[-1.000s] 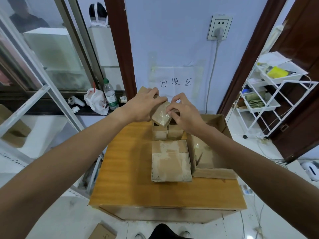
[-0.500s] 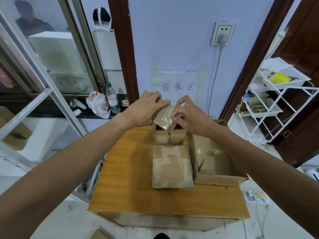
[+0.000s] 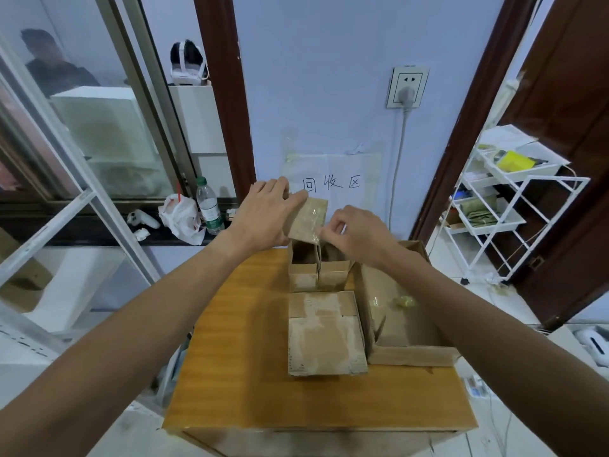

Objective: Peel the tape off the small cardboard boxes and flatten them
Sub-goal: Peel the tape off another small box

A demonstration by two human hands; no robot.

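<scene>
The wooden table [image 3: 230, 374] lies below both hands. The large open carton [image 3: 412, 354] sits under the right forearm, nearer than the right fingers. The flattened box [image 3: 326, 341] lies well on the near side of all the fingers, so at least one box looks done. Two small open-topped boxes [image 3: 303, 275] [image 3: 334, 275] stand side by side directly beneath the fingertips, not yet flattened. The small taped box [image 3: 308, 219] is held in the air just above them. Its glossy face is now bared, where a second ago the right fingers lay across it. The left hand [image 3: 263, 216] keeps its hold on the box, with the fingers [image 3: 290, 196] curled over the top left edge. The right hand [image 3: 356, 232] has drawn back to the box's lower right corner. Its thumb and forefinger [image 3: 329, 227] are closed in a tight pinch there, the other fingers curled in. They appear to have hold of the end of the clear tape [image 3: 315, 225], though the film is too faint to be sure it has lifted. I read this as the peel just starting: an edge found, the strip still to be pulled off. A crumpled tape wad [image 3: 406, 302] lies in the carton, below and nearer than the right fingers.
</scene>
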